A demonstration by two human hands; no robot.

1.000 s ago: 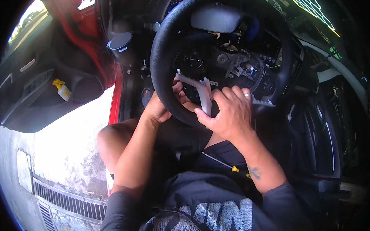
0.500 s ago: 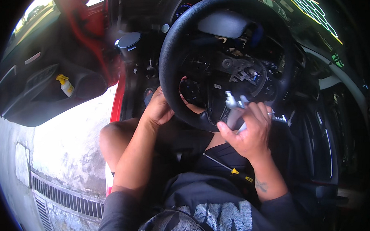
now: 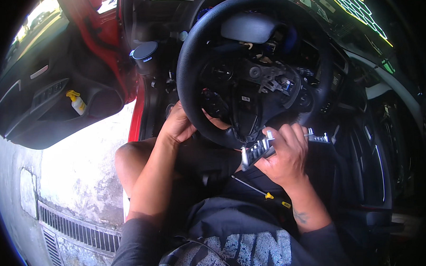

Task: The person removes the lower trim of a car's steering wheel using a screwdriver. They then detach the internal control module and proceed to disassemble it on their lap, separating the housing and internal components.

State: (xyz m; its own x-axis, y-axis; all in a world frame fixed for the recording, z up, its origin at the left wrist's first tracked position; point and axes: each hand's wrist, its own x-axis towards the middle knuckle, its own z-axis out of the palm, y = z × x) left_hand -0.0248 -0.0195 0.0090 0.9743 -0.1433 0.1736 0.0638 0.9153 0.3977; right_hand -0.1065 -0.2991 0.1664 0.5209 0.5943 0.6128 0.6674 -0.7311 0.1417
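Observation:
A grey plastic trim piece [image 3: 256,152] with clips and a ribbed back crosses my right hand [image 3: 287,153], whose fingers are closed on it just below the steering wheel [image 3: 186,77]. My left hand [image 3: 178,125] is at the wheel's lower left with fingers curled. The rim hides its fingertips, so what they grip cannot be made out. The wheel's centre is uncovered, showing a metal bracket [image 3: 271,79] and connectors. On my lap lies a screwdriver [image 3: 248,186] with a thin shaft and a yellow-and-black handle.
The red car's door [image 3: 36,107] stands open on the left, with a yellow-topped spray bottle [image 3: 77,103] in its pocket. A dark round container [image 3: 145,51] sits beside the dashboard. Outside, a drain grate [image 3: 79,229] runs along the concrete floor. The windscreen [image 3: 334,18] is at upper right.
My right hand has turned and lowered the trim piece, so its ribbed back now shows. The left hand stays by the rim, but a fingertip seen inside the wheel before is now out of sight.

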